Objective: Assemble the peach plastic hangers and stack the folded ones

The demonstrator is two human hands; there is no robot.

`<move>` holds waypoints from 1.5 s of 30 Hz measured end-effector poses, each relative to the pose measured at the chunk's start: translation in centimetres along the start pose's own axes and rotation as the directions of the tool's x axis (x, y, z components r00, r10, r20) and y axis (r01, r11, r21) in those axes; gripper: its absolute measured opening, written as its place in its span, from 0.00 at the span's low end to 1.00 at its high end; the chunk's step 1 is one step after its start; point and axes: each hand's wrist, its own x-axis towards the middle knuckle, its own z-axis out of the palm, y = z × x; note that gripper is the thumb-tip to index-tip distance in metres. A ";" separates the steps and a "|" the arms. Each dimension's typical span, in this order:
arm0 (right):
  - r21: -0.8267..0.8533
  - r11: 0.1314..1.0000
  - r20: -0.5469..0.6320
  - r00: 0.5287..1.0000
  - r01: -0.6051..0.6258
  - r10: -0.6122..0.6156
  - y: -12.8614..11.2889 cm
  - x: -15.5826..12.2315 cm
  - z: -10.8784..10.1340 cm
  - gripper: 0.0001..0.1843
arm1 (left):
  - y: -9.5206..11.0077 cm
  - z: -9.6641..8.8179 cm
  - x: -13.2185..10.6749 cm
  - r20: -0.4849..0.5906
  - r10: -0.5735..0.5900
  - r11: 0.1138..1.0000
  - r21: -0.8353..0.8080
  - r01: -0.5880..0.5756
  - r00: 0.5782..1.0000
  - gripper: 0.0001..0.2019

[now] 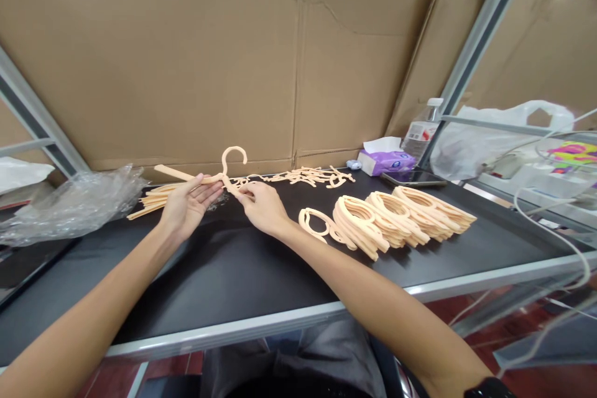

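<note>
A peach plastic clothes hanger with a curved hook (233, 158) is held up over the black table (219, 280). My right hand (263, 206) is shut on it near the base of the hook. My left hand (189, 205) lies palm up with its fingers spread, the fingertips against the hanger's long arm. Behind that hand is a pile of straight peach strips (149, 202). A tangle of small peach pieces (303, 177) lies along the back edge. To the right stand overlapping rows of peach oval hanger frames (373, 224), with a single frame (314, 225) in front of them.
Crumpled clear plastic (69, 205) lies at the table's left end. At the back right are a purple tissue box (387, 160), a phone (413, 178) and a water bottle (422, 130). Cardboard sheets (186, 56) form the back wall. A white plastic bag (499, 143) sits beyond a metal post.
</note>
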 end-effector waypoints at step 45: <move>-0.524 0.850 0.037 0.995 -0.058 0.091 -0.8 -0.2 -2.6 0.16 | -4.7 0.9 -4.7 0.931 -0.077 -0.011 0.357 -0.934 0.357 0.12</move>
